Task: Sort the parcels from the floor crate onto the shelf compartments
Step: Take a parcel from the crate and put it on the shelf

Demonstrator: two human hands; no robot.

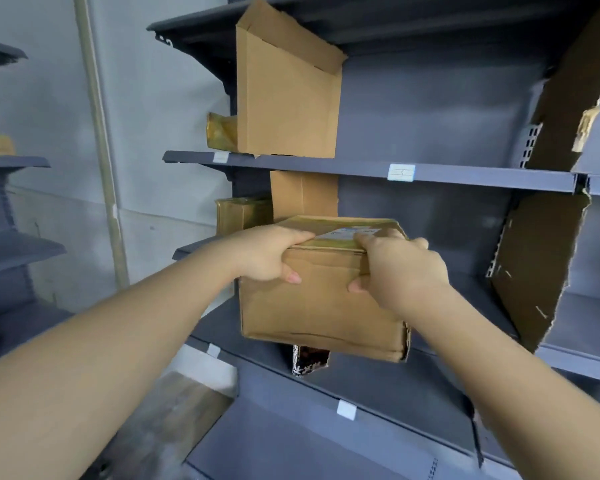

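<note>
A brown cardboard parcel (321, 306) with a white label on top hangs in front of the middle compartment of the grey metal shelf (430, 174). My left hand (269, 252) grips its upper left edge, thumb on the front face. My right hand (399, 268) grips its upper right edge the same way. The parcel's bottom sits just above the lower shelf board (378, 379). The floor crate is out of view.
Cardboard dividers (284, 98) (541, 268) stand upright and split the shelves into compartments. Taped parcels (222, 131) (241, 213) lie in the left compartments. A dark patterned packet (307, 360) shows under the held parcel. Another grey shelf unit (11, 202) stands at far left.
</note>
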